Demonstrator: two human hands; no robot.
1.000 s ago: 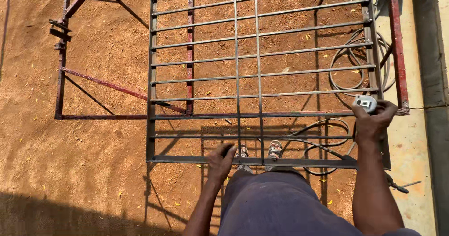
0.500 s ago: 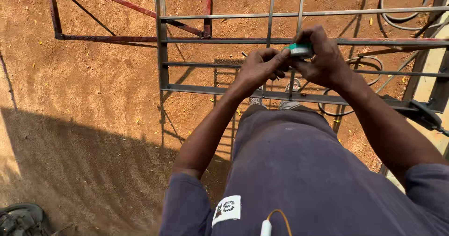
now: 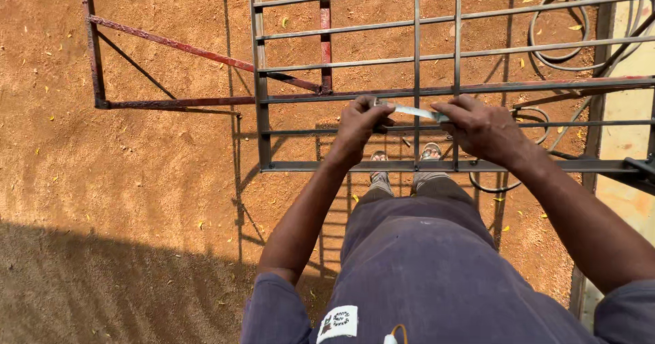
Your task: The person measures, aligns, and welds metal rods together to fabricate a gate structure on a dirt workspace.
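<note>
Pinched between both hands, a short stretch of measuring tape blade (image 3: 413,111) is held out level above a metal grille (image 3: 355,88). Its near end is gripped by the fingertips of the left hand (image 3: 358,127), and the other end disappears under the curled fingers of the right hand (image 3: 481,127), which is closed over whatever the blade runs into; the tape's case cannot be made out. The blade is seen crossing two upright bars of the grille, just above one of its thin horizontal rods, though whether it touches the metal cannot be told.

The grille is made of grey bars welded into a ladder of horizontal rods with a heavier frame along its left and lower edges. Behind it a second frame (image 3: 177,71) of rust-red painted bars is seen, with a long diagonal brace running down to the right. Both are set over bare reddish-brown earth (image 3: 136,180), strewn with small yellow leaves and lit by strong sun; sharp shadows of the bars are thrown across it, and a broad patch of shade covers the lower left. A coil of dark hose or cable (image 3: 556,30) is seen on the ground at the upper right, beside a pale concrete strip (image 3: 631,139). Sandalled feet (image 3: 402,158) are visible below the hands.
</note>
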